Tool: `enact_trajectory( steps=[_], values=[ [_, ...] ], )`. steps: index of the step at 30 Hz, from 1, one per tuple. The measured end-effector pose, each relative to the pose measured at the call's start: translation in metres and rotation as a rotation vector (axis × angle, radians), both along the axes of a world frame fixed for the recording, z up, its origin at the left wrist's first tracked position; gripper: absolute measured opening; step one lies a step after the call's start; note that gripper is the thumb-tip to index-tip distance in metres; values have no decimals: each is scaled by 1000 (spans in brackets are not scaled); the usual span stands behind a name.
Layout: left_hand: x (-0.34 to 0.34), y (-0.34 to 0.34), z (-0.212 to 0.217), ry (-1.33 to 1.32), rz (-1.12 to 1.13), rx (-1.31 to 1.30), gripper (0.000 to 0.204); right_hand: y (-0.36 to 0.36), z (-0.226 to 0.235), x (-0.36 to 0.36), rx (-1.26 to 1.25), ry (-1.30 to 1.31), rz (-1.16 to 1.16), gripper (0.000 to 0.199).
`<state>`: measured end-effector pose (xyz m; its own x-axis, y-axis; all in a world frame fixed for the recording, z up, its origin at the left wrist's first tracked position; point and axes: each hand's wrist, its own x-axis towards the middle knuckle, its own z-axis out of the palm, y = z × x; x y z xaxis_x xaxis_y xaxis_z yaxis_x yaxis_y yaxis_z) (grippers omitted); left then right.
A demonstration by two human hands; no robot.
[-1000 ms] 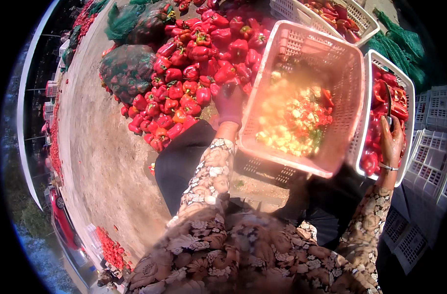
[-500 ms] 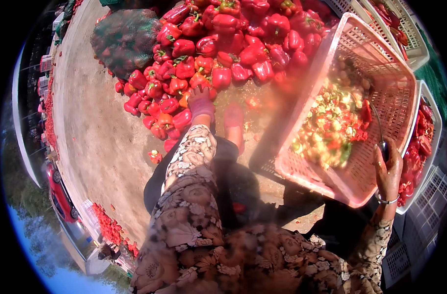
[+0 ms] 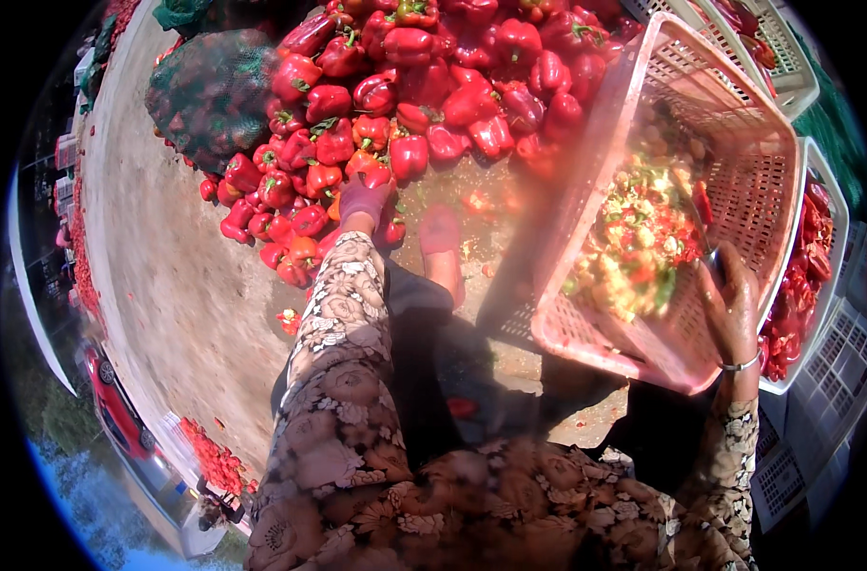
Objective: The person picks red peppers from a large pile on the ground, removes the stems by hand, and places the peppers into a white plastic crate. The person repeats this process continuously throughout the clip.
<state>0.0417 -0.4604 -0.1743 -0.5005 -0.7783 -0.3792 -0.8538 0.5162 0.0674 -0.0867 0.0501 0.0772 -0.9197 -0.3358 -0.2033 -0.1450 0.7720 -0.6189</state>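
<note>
Right hand (image 3: 733, 309) is clamped on the near rim of the pink plastic crate (image 3: 738, 181), fingers curled over the edge, a bangle on the wrist. Left hand (image 3: 362, 200), in a purple glove, reaches down into the red pepper pile (image 3: 424, 86); it looks closed around or pressed on a pepper, but the grip itself cannot be told. The crate sits just beyond the right hand, tipped steeply with its open side facing the person; its long axis runs from the right hand up and away to the far left corner. Pepper scraps (image 3: 638, 238), seeds and cores, are heaped at the low end near the right hand. Judgement: lattice walls stiff but flexy, crate light, load loose and shifting, so it likely wants a rim grip on both long sides. A white crate (image 3: 833, 200) of red pieces sits right of the right hand, a green net sack (image 3: 214, 90) left of the left hand, on bare dirt ground (image 3: 167, 285).
</note>
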Motion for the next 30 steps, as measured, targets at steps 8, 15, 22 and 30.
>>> enact_trajectory(
  steps=[8, 15, 22, 30],
  values=[
    [-75, 96, 157, 671, 317, 1167, 93, -22, 29, 25, -333, -328, -131, 27],
    [-57, 241, 271, 764, -203, 935, 49, -32, 72, 64, -770, -221, 43, 28],
    [-57, 340, 308, 1024, -539, 614, 31, -16, 75, 72, -626, -14, -79, 31],
    [-80, 370, 289, 1061, -547, 510, 28, -4, 63, 57, -442, 81, -124, 26]
  ],
)
